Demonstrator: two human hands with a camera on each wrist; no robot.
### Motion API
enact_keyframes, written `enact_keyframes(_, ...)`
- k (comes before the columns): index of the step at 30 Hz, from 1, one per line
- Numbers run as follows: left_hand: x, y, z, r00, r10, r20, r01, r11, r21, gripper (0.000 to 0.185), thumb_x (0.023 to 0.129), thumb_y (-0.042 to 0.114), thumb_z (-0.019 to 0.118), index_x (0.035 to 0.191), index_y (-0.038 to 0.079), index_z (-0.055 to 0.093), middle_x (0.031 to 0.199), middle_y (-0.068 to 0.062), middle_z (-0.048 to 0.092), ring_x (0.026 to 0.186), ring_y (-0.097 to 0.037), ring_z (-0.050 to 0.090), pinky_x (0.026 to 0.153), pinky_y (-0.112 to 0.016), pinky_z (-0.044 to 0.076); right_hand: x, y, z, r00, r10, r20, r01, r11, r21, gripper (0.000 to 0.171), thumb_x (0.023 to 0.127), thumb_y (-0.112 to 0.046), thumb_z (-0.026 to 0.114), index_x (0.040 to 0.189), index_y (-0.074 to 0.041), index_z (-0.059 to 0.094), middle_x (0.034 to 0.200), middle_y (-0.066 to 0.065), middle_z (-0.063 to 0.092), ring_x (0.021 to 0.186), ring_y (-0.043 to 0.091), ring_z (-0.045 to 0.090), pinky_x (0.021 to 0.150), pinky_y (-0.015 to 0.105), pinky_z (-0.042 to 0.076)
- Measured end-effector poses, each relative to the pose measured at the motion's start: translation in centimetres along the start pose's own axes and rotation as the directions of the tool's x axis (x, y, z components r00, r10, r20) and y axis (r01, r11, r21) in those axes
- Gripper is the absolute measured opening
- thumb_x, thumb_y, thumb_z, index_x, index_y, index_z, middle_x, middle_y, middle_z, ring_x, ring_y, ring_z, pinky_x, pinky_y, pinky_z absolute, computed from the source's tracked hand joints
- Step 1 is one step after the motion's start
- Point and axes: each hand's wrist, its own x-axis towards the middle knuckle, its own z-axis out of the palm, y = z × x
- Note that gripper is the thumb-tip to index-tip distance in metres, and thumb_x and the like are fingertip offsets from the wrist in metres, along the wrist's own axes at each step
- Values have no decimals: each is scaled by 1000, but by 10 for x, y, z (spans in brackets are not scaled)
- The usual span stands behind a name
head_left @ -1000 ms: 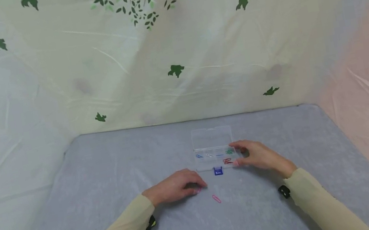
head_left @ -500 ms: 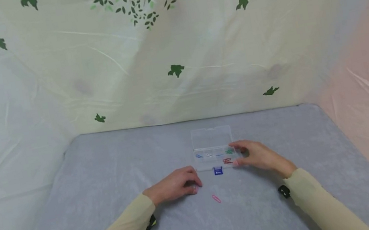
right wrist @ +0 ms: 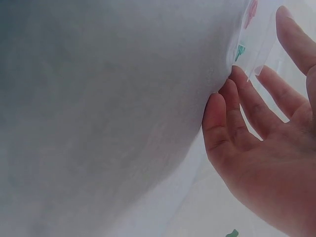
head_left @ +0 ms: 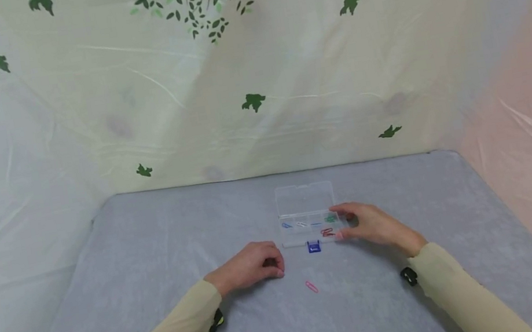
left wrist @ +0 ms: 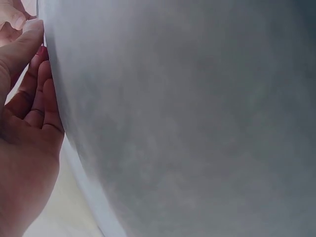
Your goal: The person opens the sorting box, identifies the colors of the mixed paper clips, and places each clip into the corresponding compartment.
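A clear plastic compartment box lies on the table with its lid swung back. Inside, in separate compartments, are blue clips, white clips, green clips and red paper clips. My right hand holds the box's right end, thumb at the front corner and fingers behind. Left of the box's front, my left hand pinches a pink paper clip, mostly hidden by thumb and fingers. Another pink paper clip lies on the cloth nearer me.
A blue latch sticks out from the box's front edge. Grey cloth covers the table. Behind it hangs a pale curtain with leaf prints.
My left hand has drawn back slightly to the left, its fingers closing on the pink paper clip that lay under them. The right hand and box stay put.
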Motion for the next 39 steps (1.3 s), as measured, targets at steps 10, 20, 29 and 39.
enact_keyframes(10,0,0,-2,987,-18,-158,8,998,-65,4,97,18,76,96,15,73,91,14,66,85,-5,59,79,-25,54,1,0,1,1000,7,3,-7,1000,19,72,89,-31,84,150,-8,54,147,17,56,129,35,55,111,59,42)
enact_keyframes(20,6,10,-8,947,7,-321,-20,999,-37,4,97,11,73,97,15,74,94,8,69,89,-7,62,81,-29,55,0,0,0,1000,-1,-1,1,1000,17,72,89,-31,84,149,-8,55,146,17,57,127,35,56,110,59,43)
enact_keyframes(29,17,19,-8,920,0,-392,4,1000,10,4,96,10,74,98,14,75,95,7,69,90,-9,63,82,-32,55,0,1,0,1000,5,-6,-5,1000,18,72,88,-32,84,149,-9,55,144,15,58,124,33,56,109,58,43)
enact_keyframes(39,36,22,-4,906,-23,-422,55,996,65,3,98,12,73,97,13,76,96,3,71,92,-12,66,86,-34,56,-1,0,0,1000,-9,-2,9,1000,20,71,89,-32,84,149,-8,55,142,15,59,123,32,57,109,59,44)
